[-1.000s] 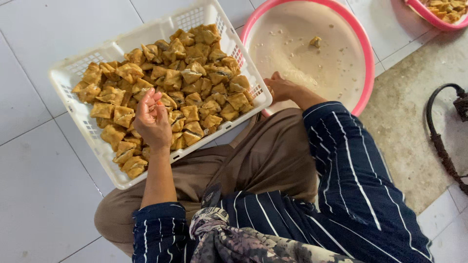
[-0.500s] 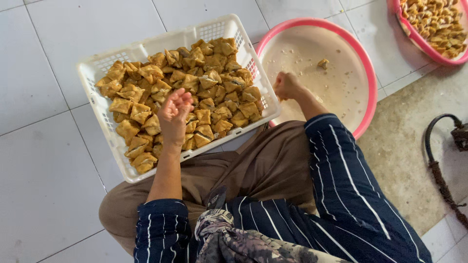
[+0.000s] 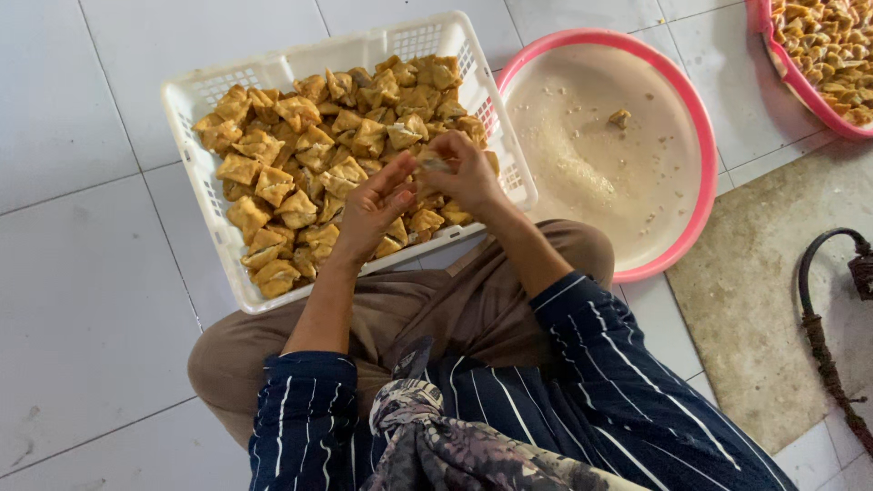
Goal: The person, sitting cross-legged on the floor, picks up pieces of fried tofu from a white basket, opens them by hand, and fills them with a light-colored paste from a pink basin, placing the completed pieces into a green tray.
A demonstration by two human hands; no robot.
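**Working a piece of fried tofu over a full basket**

Holding one small piece of tofu between them, both hands meet above the near edge of the basket. The right hand is curled around the piece with its fingers pinched on it; the left hand is half open, palm turned inward, its fingertips touching the same piece from the other side. Whether the left hand truly grips it or only steadies it cannot be told.

Just beneath the hands sits the white plastic basket, rectangular with slotted walls, heaped with golden-brown fried tofu squares. The heap looks nearly full, so by my judgement most of the pile is yet to be handled.

Right of the basket and touching its corner stands a round pink basin of cloudy, pale batter or filling, low in the basin, with one lone lump in it. That low level suggests a good share has been used.

At the top right corner a second pink tub holds many more tofu pieces, possibly the finished ones.

A worn mat lies on the white tiled floor, with a dark hose or cord along it. No packages, labels or signs are visible.
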